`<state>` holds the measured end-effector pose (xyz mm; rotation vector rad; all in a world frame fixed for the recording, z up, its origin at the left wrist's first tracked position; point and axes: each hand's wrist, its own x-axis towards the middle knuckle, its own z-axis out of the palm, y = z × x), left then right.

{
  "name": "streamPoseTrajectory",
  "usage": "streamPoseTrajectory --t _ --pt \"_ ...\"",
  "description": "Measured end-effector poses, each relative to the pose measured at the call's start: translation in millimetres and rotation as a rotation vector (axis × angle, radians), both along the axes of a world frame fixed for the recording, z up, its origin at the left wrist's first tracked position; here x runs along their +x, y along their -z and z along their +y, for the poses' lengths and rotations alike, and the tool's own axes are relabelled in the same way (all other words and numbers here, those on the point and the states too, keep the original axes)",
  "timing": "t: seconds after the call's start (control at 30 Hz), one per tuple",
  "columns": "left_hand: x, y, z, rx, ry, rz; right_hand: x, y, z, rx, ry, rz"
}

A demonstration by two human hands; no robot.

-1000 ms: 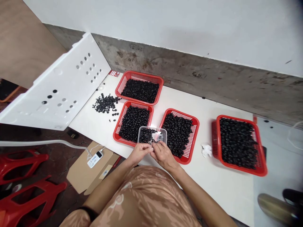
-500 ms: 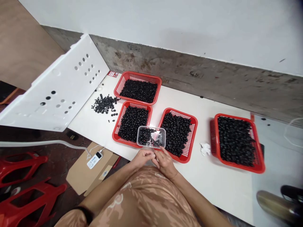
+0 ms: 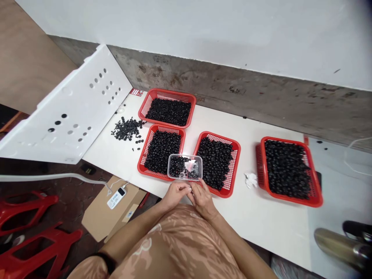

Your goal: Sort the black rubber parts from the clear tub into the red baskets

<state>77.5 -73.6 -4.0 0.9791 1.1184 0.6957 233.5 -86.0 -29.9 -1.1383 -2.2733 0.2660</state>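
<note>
just below the clear plastic tub (image 3: 185, 155), the left hand (image 3: 176, 195) curls nearly shut and the right hand (image 3: 202, 200) pinches beside it, though whether either holds a small piece cannot be told.

Now on the table (image 3: 255, 236): clear tub (image 3: 185, 167) at 12 o'clock, just before L basket (image 3: 151, 172) and R basket (image 3: 229, 162). Back basket (image 3: 167, 112) at 11, loose parts (image 3: 126, 130) at 10, far basket (image 3: 287, 170) at 3, tissue (image 3: 251, 180) just left of it.

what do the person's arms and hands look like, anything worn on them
The left hand and right hand are bare, with no gloves. The forearms are bare too. A brown top with a pale leaf print covers the body, and a black band sits on the left arm beside the patterned fabric.
</note>
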Motion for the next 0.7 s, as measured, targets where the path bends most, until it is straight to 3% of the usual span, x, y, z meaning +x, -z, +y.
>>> streamPoseTrajectory --t 0.23,0.47,0.7 --pt "-2 12.5 -12 -0.089 0.019 -0.046 1 10.5 -11 -0.088 -0.043 0.082" --pt "-6 14.5 -10 -0.474 -0.029 -0.330 1 0.6 -8 -0.174 0.057 0.266" --pt "-7 4.2 -5 -0.425 0.033 -0.392 10 -5.2 -1 -0.068 -0.041 0.234"
